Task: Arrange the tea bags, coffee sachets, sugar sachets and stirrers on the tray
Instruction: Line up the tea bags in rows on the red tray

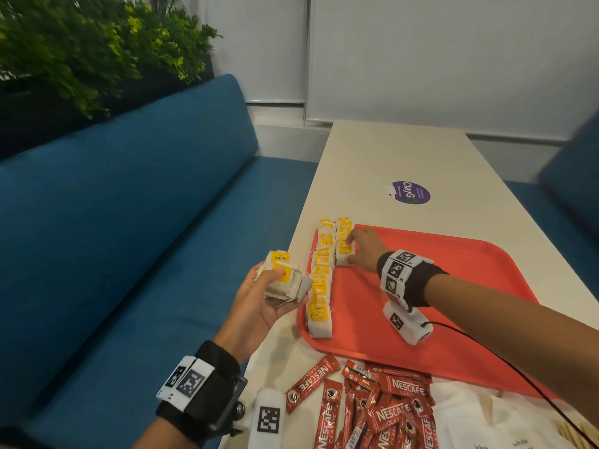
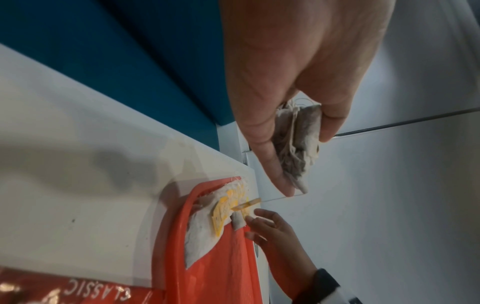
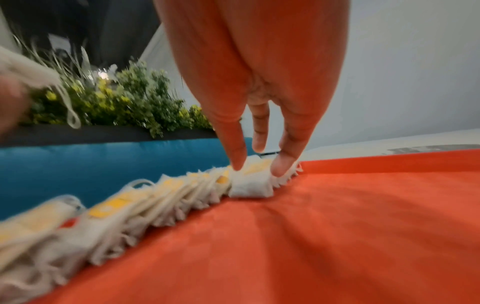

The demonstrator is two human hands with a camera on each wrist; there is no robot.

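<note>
A red tray [image 1: 437,303] lies on the white table [image 1: 405,163]. A long row of yellow-tagged tea bags [image 1: 321,286] lines its left edge, with a short second row [image 1: 344,230] beside it at the far end. My right hand [image 1: 351,251] pinches the nearest tea bag [image 3: 250,188] of that short row between thumb and finger [image 3: 281,166]. My left hand [image 1: 288,288] hovers left of the tray and grips a stack of tea bags [image 1: 279,258], seen from below in the left wrist view [image 2: 298,139].
Red coffee sachets [image 1: 372,409] are heaped on the table in front of the tray. White sugar sachets [image 1: 479,422] and wooden stirrers [image 1: 580,432] lie at the lower right. A blue bench [image 1: 146,238] runs along the table's left side. A purple sticker [image 1: 410,192] sits beyond the tray.
</note>
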